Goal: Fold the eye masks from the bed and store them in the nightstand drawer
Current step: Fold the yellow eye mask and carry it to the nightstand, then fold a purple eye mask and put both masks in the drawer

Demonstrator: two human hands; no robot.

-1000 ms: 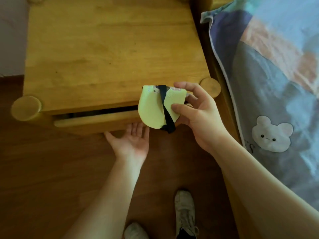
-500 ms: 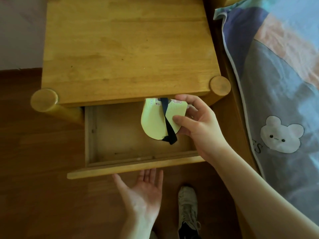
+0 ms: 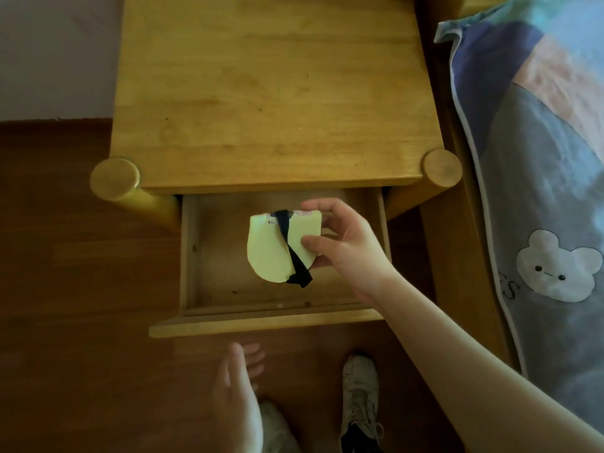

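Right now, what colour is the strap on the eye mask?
Black, across the pale yellow eye mask; the strap shows clearly in the head view.

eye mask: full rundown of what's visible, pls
The eye mask is pale yellow-green, looks like soft fabric, and is folded in half into a rounded half-shape with a straight top edge. A black elastic strap runs across its face and dangles past the lower edge. Small printed marks sit near the top. The right hand pinches its right side, thumb on the front and fingers behind. It is held over the open drawer; whether it touches the drawer floor is unclear.
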